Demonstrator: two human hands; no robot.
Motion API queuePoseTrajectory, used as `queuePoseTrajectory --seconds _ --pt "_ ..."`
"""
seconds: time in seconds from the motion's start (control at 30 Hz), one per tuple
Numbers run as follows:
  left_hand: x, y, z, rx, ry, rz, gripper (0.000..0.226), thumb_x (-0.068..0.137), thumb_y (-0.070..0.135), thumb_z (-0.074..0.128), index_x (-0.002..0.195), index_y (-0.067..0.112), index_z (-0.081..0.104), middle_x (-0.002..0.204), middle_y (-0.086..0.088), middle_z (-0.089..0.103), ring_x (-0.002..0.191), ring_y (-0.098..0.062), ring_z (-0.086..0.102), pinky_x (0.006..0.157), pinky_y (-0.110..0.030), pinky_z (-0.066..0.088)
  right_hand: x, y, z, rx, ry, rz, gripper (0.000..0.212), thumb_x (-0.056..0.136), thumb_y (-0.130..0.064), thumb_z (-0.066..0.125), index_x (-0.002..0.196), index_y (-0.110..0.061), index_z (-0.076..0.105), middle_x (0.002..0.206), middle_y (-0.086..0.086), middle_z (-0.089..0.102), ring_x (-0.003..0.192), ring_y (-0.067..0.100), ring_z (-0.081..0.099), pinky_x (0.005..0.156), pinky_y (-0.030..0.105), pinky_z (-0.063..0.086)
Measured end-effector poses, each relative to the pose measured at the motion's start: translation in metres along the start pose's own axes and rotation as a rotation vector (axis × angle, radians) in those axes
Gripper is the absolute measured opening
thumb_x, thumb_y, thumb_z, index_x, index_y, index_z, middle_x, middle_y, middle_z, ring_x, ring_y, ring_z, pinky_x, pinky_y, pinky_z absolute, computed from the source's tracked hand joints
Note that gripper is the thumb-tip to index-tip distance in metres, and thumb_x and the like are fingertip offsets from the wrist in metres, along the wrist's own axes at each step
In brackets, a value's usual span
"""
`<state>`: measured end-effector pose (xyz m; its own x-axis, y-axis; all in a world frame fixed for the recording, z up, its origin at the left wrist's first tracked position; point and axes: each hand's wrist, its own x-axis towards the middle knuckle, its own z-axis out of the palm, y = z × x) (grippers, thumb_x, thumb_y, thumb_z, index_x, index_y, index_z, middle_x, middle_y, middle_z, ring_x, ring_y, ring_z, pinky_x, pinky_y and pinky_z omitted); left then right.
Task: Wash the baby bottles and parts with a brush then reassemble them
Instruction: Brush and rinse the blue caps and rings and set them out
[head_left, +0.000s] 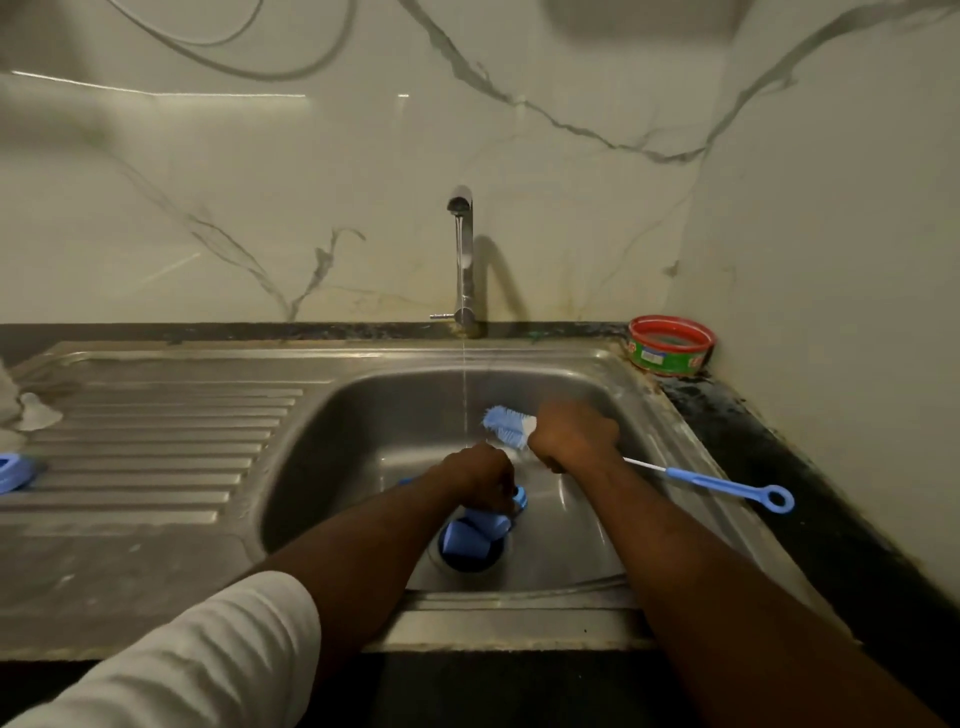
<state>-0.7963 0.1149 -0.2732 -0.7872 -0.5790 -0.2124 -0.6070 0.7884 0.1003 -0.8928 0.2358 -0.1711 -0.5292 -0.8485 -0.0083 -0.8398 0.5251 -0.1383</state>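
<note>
Fingers of the right hand (574, 434) grasp the bottle brush (511, 423); left hand (480, 475) fingers curl downward over blue bottle parts (475, 535), grip unclear, under the water stream (465, 395).

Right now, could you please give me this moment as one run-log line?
right hand: grips blue bottle brush | left hand: holds small part, unclear | tap: running | steel sink: blue parts at drain
</note>
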Motion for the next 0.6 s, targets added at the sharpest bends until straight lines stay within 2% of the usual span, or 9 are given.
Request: queuePoseTrajectory --seconds 0.07,0.17,0.23,0.33,0.43,0.6 --pt "-0.001 -0.001 -0.006 -0.039 0.049 -0.012 0.035 0.087 0.045 0.073 0.108 0.018 0.076 0.112 -0.003 0.072 0.102 -0.022 0.065 0.094 -0.038 0.054 -0.002 0.001 0.0 0.013 -0.011 0.002 0.03 0.091 -0.015 0.062 0.121 -0.017 0.066 0.125 0.006 0.066 0.115 0.027 0.063 0.082 0.035 0.045" --pt "-0.003 -0.01 -0.017 -0.142 0.193 -0.082 0.022 0.09 0.027 0.069 0.102 0.009 0.071 0.11 -0.01 0.071 0.103 -0.029 0.066 0.092 -0.039 0.054 -0.004 0.002 -0.003 0.065 0.001 0.034 0.023 0.09 -0.017 0.062 0.113 -0.018 0.068 0.117 0.005 0.069 0.108 0.026 0.065 0.083 0.035 0.049" --pt "-0.006 -0.016 -0.02 -0.152 0.213 -0.094 0.024 0.091 0.031 0.068 0.105 0.012 0.071 0.111 -0.008 0.071 0.104 -0.027 0.066 0.09 -0.038 0.054 -0.006 0.002 -0.004 0.1 0.015 0.053 0.019 0.09 -0.019 0.061 0.107 -0.019 0.069 0.113 0.004 0.071 0.105 0.026 0.067 0.084 0.035 0.051" --pt "-0.013 -0.014 -0.018 -0.115 0.1 -0.011 0.033 0.087 0.051 0.069 0.107 0.025 0.073 0.114 0.002 0.071 0.105 -0.021 0.065 0.091 -0.037 0.054 -0.006 0.0 -0.005 0.109 0.016 0.048 0.019 0.089 -0.021 0.061 0.107 -0.019 0.069 0.111 0.005 0.071 0.103 0.027 0.067 0.081 0.034 0.049" --pt "-0.012 0.003 -0.013 0.053 0.028 -0.008 0.04 0.082 0.064 0.066 0.11 0.035 0.071 0.12 0.0 0.064 0.111 -0.022 0.06 0.09 -0.037 0.051 -0.005 0.001 -0.004 0.114 0.021 0.053 0.022 0.09 -0.024 0.061 0.11 -0.019 0.068 0.112 0.004 0.071 0.104 0.026 0.067 0.08 0.034 0.049" --pt "-0.006 0.026 -0.007 0.231 0.06 -0.096 0.045 0.082 0.054 0.072 0.114 0.023 0.069 0.116 -0.006 0.062 0.102 -0.026 0.062 0.078 -0.036 0.047 0.0 0.0 -0.002 0.076 0.028 0.045 0.022 0.09 -0.021 0.063 0.112 -0.017 0.066 0.11 0.005 0.069 0.102 0.026 0.066 0.077 0.035 0.048"
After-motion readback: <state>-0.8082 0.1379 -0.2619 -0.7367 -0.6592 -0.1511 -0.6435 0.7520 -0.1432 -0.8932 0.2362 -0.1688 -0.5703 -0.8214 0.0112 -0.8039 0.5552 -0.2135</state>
